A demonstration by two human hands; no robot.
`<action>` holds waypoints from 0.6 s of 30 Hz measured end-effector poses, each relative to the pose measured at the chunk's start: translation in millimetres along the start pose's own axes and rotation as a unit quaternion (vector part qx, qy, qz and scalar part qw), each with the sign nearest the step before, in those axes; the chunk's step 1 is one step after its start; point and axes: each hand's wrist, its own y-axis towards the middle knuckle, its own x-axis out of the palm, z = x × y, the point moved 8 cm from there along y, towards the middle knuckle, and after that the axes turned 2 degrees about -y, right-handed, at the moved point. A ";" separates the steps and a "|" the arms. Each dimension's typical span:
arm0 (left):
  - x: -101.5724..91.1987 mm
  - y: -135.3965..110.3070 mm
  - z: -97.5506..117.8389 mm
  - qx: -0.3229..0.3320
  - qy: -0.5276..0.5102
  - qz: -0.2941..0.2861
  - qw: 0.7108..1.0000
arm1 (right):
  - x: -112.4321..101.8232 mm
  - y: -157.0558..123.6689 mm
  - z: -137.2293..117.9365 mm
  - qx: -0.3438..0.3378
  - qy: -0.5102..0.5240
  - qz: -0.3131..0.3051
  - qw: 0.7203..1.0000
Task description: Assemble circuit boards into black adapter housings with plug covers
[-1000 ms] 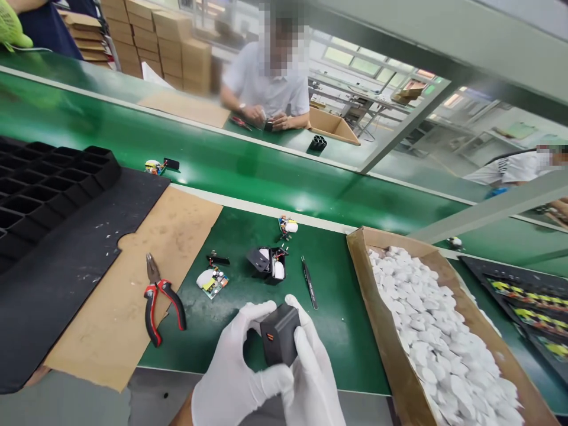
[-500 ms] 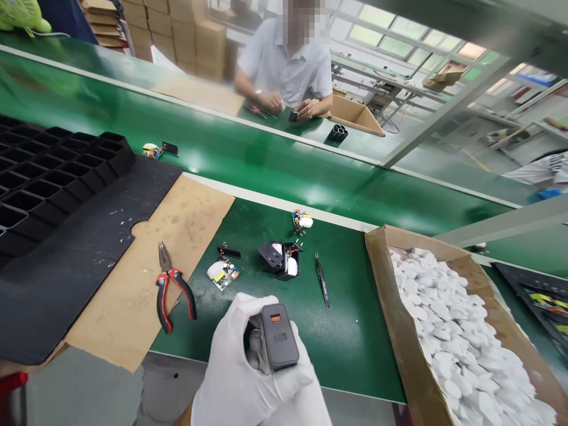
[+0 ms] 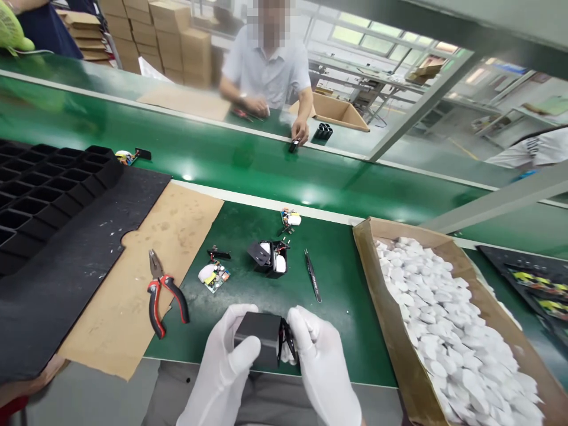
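My left hand (image 3: pixel 224 370), in a white glove, is wrapped round a black plastic housing (image 3: pixel 261 331) lying on its side above the table's front edge. At the housing's right end, my gloved right hand (image 3: pixel 326 361) pinches a black end cap (image 3: pixel 286 340), which stands slightly apart from the opening. Some whitish stuff shows in the gap, too small to name. Beyond my hands lie a circuit board (image 3: pixel 214 277), an open pair of black housings (image 3: pixel 277 266) with white pads inside, another circuit board (image 3: pixel 290 219) and black tweezers (image 3: pixel 312 276).
Red-and-black pliers (image 3: pixel 162 293) lie on brown paper (image 3: pixel 106 319) at left, near a black tray of housings (image 3: pixel 44 195). A cardboard box (image 3: pixel 377 319) of white pads stands at right. Across the green conveyor (image 3: pixel 213 151), a co-worker's hand (image 3: pixel 300 129) holds a black part.
The housing has turned from cap facing up to lying sideways. My right hand now shows at its right end, gripping the cap. The co-worker has reached a black part forward to the conveyor.
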 end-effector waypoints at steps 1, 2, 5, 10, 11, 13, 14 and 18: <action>-0.7 -2.8 -7.5 -0.027 -0.048 0.001 0.998 | -1.2 2.3 -3.0 0.008 0.006 -0.034 0.999; 0.8 -5.4 -14.8 -0.053 -0.091 -0.006 0.994 | -1.5 3.9 -6.0 0.015 0.017 -0.066 0.998; 13.0 -10.7 -28.2 -0.099 -0.153 -0.058 0.982 | -2.0 6.0 -12.5 0.046 0.038 -0.129 0.990; 28.8 -14.1 -37.9 -0.124 -0.172 -0.102 0.972 | -5.4 8.2 -21.4 0.041 0.016 -0.172 0.984; 28.9 -14.1 -38.8 -0.117 -0.156 -0.099 0.976 | -6.3 7.5 -21.1 0.042 0.026 -0.173 0.984; 26.0 -13.7 -37.5 -0.084 -0.091 -0.082 0.989 | -11.2 3.4 -19.3 0.033 0.064 -0.134 0.988; 24.0 -13.3 -35.2 -0.062 -0.053 -0.068 0.994 | -16.7 -1.0 -18.7 0.013 0.074 -0.081 0.994; 20.4 -13.1 -21.8 0.013 0.020 -0.032 0.999 | -33.1 -57.5 -23.2 -0.162 0.015 0.233 0.959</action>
